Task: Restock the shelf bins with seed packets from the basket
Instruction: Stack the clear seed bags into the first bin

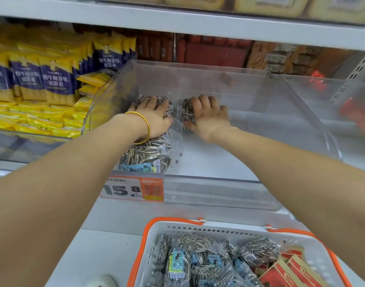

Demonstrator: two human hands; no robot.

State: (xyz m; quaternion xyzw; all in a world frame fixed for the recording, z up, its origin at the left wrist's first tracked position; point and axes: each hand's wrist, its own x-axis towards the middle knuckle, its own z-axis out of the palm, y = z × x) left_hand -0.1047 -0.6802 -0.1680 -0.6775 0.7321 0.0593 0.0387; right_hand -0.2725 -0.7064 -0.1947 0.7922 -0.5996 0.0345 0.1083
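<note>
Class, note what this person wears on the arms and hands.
No sleeves are in view, and neither hand is gloved. The left hand has a thin gold-coloured bangle at its wrist, with what looks like a fine red thread beside it. The right hand has a bare wrist. No rings show.

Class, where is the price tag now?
Head view, left of centre: the price tag sits on the front of the clear bin, above the basket.

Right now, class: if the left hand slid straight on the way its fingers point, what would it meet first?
Probably the back wall of the clear plastic bin; the left hand rests on the striped seed packets. Depth is unclear.
</note>
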